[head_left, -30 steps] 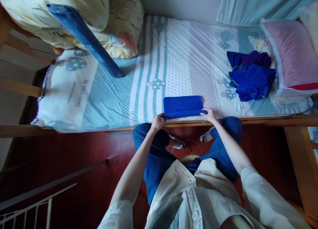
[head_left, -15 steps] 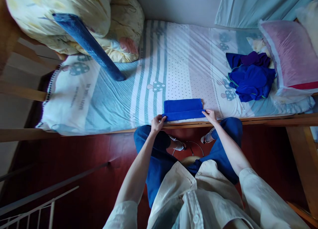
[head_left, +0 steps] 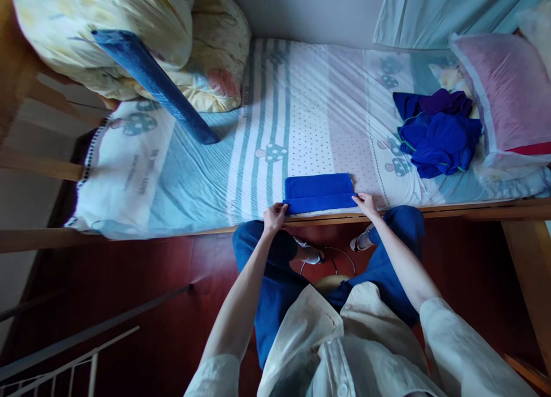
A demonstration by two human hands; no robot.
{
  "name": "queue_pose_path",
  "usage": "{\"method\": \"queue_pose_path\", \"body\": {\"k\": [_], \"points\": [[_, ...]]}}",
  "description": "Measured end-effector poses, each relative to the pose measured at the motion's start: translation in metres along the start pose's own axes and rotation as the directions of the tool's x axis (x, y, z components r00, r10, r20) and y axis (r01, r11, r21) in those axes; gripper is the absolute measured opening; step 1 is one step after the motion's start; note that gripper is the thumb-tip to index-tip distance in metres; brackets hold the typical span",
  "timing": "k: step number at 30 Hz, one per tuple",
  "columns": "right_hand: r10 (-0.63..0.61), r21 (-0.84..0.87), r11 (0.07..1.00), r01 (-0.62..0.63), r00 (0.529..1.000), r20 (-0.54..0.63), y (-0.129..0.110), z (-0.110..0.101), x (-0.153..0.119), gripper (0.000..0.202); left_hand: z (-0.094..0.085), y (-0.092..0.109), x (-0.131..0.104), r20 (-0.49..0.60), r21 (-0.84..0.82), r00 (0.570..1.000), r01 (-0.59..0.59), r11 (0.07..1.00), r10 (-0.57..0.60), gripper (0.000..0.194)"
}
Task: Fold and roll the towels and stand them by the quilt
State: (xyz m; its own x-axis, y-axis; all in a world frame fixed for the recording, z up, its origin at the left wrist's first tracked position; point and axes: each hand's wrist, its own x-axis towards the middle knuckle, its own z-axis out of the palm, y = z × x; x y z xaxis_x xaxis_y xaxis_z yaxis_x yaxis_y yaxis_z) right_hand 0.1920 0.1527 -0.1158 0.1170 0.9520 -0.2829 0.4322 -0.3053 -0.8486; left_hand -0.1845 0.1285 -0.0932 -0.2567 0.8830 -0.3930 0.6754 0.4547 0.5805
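A folded blue cloth (head_left: 319,185) lies flat on the bed (head_left: 193,185), its near strip folded over. The left hand (head_left: 274,217) pinches the cloth's near left corner, and the right hand (head_left: 365,205) pinches the strip's right end. To the cloth's right are a crumpled blue heap (head_left: 441,136) and a pink pillow (head_left: 508,93); a long blue roll (head_left: 159,90) lies farther back, to its left.

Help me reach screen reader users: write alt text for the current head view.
A person's left hand and right hand pinch opposite ends of a folded blue cloth at the near edge of a bed. Crumpled blue fabric lies beside a pink pillow at right; a long blue tube slants against yellow bedding at left.
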Motion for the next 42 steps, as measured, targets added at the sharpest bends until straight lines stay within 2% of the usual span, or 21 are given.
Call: {"method": "queue_pose_path", "body": {"k": [10, 14, 16, 18, 21, 23, 26, 29, 33, 39, 42], "points": [[0.007, -0.087, 0.996, -0.009, 1.000, -0.024, -0.002, 0.006, 0.007, 0.032, 0.003, 0.005, -0.001, -0.022, -0.023, 0.998, 0.051, 0.998, -0.051, 0.027], [-0.048, -0.182, 0.983, 0.036, 0.997, -0.059, -0.005, 0.006, 0.003, 0.029, 0.004, 0.007, -0.003, -0.049, -0.045, 0.999, 0.010, 0.999, -0.012, 0.027], [-0.153, -0.269, 0.955, 0.122, 0.983, -0.097, -0.009, 0.005, -0.004, 0.030, 0.002, 0.007, -0.007, -0.105, 0.008, 0.989, -0.104, 0.995, 0.104, 0.031], [-0.295, -0.377, 0.895, 0.240, 0.951, -0.096, -0.016, 0.003, -0.014, 0.033, 0.001, 0.005, -0.013, -0.129, 0.113, 0.945, -0.286, 0.952, 0.299, 0.038], [-0.446, -0.514, 0.752, 0.413, 0.893, 0.064, -0.029, 0.002, -0.033, 0.038, 0.004, 0.005, -0.023, -0.006, 0.246, 0.837, -0.529, 0.812, 0.547, 0.046], [-0.464, -0.569, 0.655, 0.497, 0.859, 0.216, -0.035, 0.003, -0.043, 0.041, 0.011, 0.007, -0.028, 0.098, 0.303, 0.791, -0.602, 0.739, 0.604, 0.051], [-0.422, -0.631, 0.554, 0.543, 0.836, 0.349, -0.037, 0.007, -0.048, 0.047, 0.026, 0.010, -0.027, 0.187, 0.394, 0.793, -0.602, 0.695, 0.580, 0.061], [-0.387, -0.683, 0.499, 0.534, 0.842, 0.375, -0.035, 0.013, -0.039, 0.054, 0.036, 0.011, -0.018, 0.228, 0.451, 0.804, -0.587, 0.672, 0.549, 0.067], [-0.353, -0.727, 0.458, 0.512, 0.855, 0.380, -0.036, 0.019, -0.020, 0.063, 0.037, 0.012, -0.002, 0.265, 0.468, 0.793, -0.603, 0.646, 0.548, 0.069], [-0.248, -0.740, 0.475, 0.476, 0.879, 0.406, -0.045, 0.014, -0.017, 0.058, 0.023, 0.014, -0.001, 0.339, 0.458, 0.773, -0.634, 0.624, 0.537, 0.067], [-0.216, -0.691, 0.547, 0.473, 0.877, 0.430, -0.041, 0.004, -0.026, 0.057, 0.012, 0.011, -0.010, 0.379, 0.397, 0.778, -0.626, 0.672, 0.501, 0.064]]}}
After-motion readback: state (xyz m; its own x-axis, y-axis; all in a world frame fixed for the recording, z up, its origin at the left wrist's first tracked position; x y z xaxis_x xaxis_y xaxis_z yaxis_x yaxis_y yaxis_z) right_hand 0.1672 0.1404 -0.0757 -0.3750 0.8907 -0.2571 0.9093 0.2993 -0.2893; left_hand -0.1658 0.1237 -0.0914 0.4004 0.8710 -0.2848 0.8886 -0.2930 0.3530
